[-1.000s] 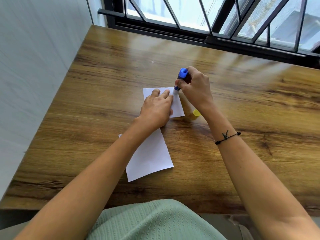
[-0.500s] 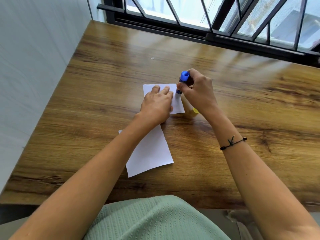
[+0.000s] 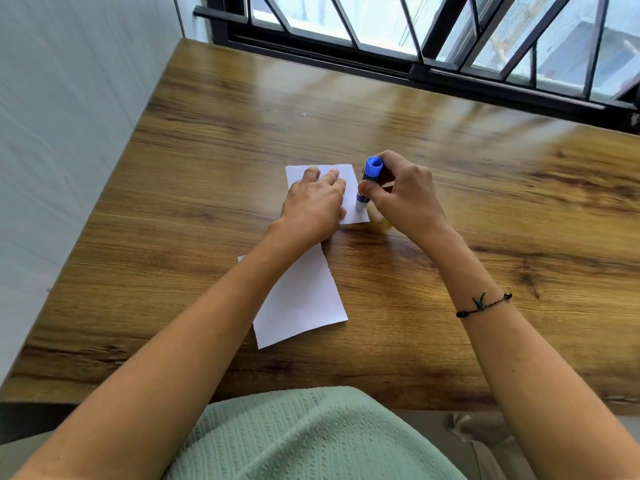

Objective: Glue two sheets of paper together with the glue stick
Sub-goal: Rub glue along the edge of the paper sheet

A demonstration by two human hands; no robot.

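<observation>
Two white paper sheets lie on the wooden table (image 3: 450,271). The far sheet (image 3: 350,178) is held flat under my left hand (image 3: 313,206), whose fingers lie straight on it. A nearer sheet (image 3: 301,299) lies slanted below, partly under my left forearm. My right hand (image 3: 403,195) grips a blue glue stick (image 3: 369,180), upright, with its tip down on the right edge of the far sheet. The yellow cap is mostly hidden behind my right hand.
A white wall (image 3: 69,150) borders the table on the left. A black-framed window with bars (image 3: 433,46) runs along the table's far edge. A green knit garment (image 3: 311,438) covers my lap at the near edge.
My right hand has drawn the glue stick down the far sheet's right edge, towards me. My left hand stays pressed on the sheet. The yellow cap has slipped behind my right hand.
</observation>
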